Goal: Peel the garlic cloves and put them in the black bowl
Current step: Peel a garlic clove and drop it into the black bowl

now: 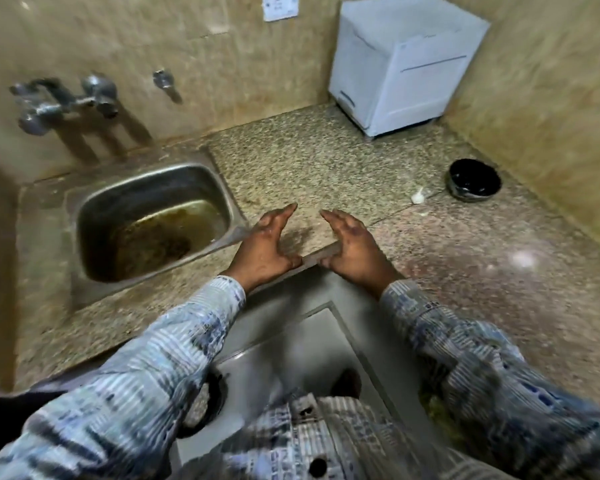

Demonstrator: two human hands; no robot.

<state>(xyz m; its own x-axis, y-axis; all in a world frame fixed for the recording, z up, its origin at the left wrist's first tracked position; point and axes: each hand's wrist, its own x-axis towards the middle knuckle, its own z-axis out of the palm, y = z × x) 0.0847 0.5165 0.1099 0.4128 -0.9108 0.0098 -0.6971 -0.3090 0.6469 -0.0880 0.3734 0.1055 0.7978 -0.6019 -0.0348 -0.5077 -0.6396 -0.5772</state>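
Note:
A small black bowl [474, 180] stands on the speckled stone counter [326, 164] at the far right, near the wall. A white garlic bulb [417, 196] lies just left of the bowl, apart from it. My left hand [264, 245] and my right hand [352, 244] hover over the counter's front edge, palms facing each other, fingers straight, holding nothing. Both hands are well left of the garlic and the bowl.
A steel sink [153, 220] with murky water is set into the counter at left, with taps [63, 98] on the wall above it. A white box-shaped appliance [402, 64] stands in the back right corner. Tiled walls close off the back and right.

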